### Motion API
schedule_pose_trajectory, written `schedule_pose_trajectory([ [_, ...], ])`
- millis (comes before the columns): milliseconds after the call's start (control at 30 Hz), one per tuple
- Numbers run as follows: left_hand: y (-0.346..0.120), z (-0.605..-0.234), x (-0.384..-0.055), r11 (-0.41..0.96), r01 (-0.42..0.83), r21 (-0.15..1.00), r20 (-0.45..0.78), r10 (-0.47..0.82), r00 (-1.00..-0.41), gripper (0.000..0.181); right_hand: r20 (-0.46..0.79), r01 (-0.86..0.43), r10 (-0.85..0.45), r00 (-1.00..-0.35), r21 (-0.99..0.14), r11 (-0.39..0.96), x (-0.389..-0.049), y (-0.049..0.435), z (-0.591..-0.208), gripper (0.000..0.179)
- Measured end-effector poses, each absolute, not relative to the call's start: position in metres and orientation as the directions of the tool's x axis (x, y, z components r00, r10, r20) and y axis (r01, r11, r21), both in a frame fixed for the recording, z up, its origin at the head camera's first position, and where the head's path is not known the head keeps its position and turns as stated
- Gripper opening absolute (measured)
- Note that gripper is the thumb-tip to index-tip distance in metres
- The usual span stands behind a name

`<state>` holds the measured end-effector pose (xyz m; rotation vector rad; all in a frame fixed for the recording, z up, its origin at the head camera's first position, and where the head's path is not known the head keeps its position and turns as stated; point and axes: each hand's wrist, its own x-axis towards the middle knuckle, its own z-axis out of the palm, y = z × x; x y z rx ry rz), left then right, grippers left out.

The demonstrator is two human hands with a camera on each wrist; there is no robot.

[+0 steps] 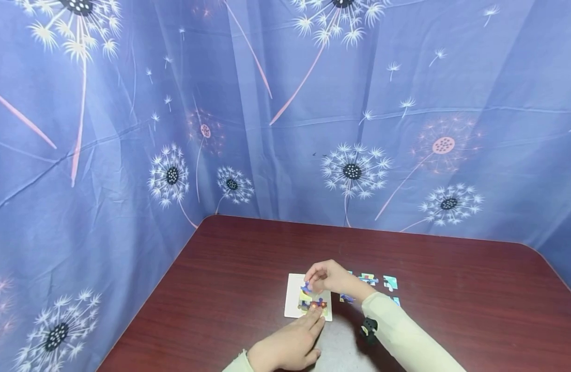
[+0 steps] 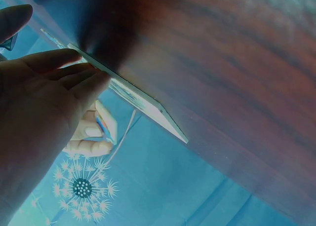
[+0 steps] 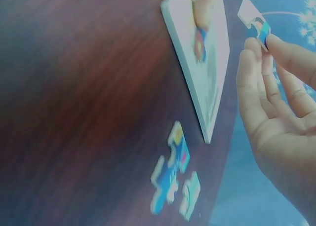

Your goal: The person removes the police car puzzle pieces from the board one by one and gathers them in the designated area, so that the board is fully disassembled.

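My left hand (image 1: 292,343) lies with its fingers extended, fingertips pressing on the lower part of a white-bordered jigsaw tray (image 1: 292,294). A few colourful pieces sit in the tray, partly covered by those fingers. Above the tray's upper part is my right hand (image 1: 333,276), pinching a puzzle piece (image 3: 248,11) between thumb and fingers. In the right wrist view this piece is held up, tilted, apart from the tray's surface. The left wrist view shows the piece (image 2: 110,126) beyond the tray's edge, in the right hand's fingertips.
Several loose jigsaw pieces (image 1: 390,282) lie on the dark red-brown table (image 1: 229,268) right of the tray, some partly behind the right forearm. A black device (image 1: 369,329) is strapped at the right wrist. A blue dandelion-print curtain (image 1: 285,155) hangs around the table.
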<state>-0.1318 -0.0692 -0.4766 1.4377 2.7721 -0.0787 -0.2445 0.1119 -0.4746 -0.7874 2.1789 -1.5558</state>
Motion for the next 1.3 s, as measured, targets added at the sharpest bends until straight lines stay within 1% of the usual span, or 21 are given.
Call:
schedule_pose_trajectory([
  [267,-0.069,-0.476,-0.132,0.583,0.811,-0.043,-0.038,0.810,-0.585,0.056,-0.003,-0.192,-0.573,-0.819,-0.941,0.279,-0.243,0.132,-0.468,0.015],
  [700,-0.069,-0.476,-0.132,0.572,0.818,-0.064,-0.010,0.819,-0.574,0.056,-0.015,-0.191,-0.555,-0.832,-0.930,0.312,-0.236,0.166,-0.465,0.017],
  [933,-0.069,-0.476,-0.131,0.577,0.816,-0.032,-0.032,0.816,-0.578,0.056,-0.030,-0.168,-0.544,-0.839,-0.936,0.310,-0.228,0.182,-0.469,0.015],
  [1067,-0.069,-0.478,-0.132,0.584,0.812,-0.021,-0.038,0.811,-0.584,0.057,-0.040,-0.154,-0.548,-0.836,-0.940,0.304,-0.224,0.190,-0.471,0.014],
  [1300,-0.069,-0.480,-0.133,0.585,0.810,-0.023,-0.037,0.810,-0.586,0.057,-0.040,-0.156,-0.593,-0.804,-0.948,0.277,-0.216,0.200,-0.480,0.018],
])
